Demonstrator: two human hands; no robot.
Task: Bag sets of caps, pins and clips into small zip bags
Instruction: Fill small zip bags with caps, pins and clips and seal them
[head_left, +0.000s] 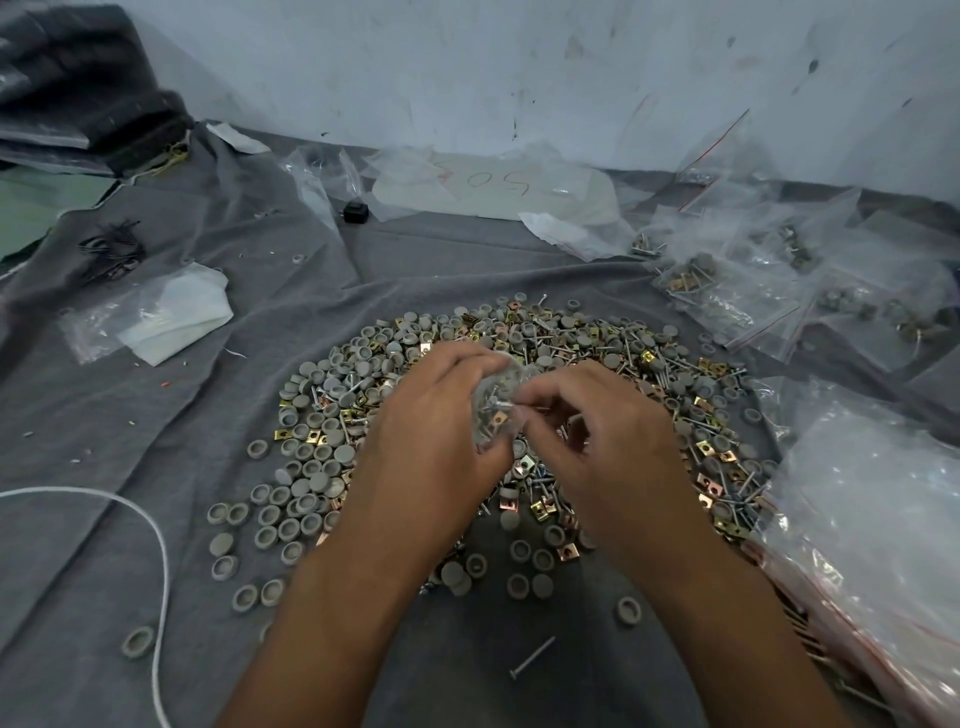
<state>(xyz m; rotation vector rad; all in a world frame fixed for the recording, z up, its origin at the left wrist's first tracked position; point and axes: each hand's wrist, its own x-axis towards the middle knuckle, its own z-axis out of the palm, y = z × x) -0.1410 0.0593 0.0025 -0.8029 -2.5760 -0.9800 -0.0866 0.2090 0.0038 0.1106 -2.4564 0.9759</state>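
Grey cloth (156, 415) covers the whole work surface, rumpled and folded toward the far wall, and in the middle of it lies a broad heap of parts (519, 389): round grey caps (291, 512), thin metal pins (531, 658) and small square brass-coloured clips (566, 551), all mixed together and thinning out to loose strays at the near edge. Both of the person's hands meet over the centre of that heap. The left hand (441, 415) has its fingers curled round a small clear zip bag (496, 410), which it holds up just above the pile; through the plastic I can make out a pin or two and at least one clip already inside. The right hand (597, 431) is close against it, its fingertips pinching at the bag's edge beside the left thumb, though whether it also holds a part I cannot tell. To the right, filled bags (727, 291) with red zip lines lie scattered on the cloth, and nearer the person a thick pile of empty bags (872, 519) spreads along the right edge. On the left sit a folded white plastic sheet (171, 317), a bunch of black wire ties (111, 249) and a white cord (150, 525) curving across the cloth. A small black block (356, 212) rests near the wall.
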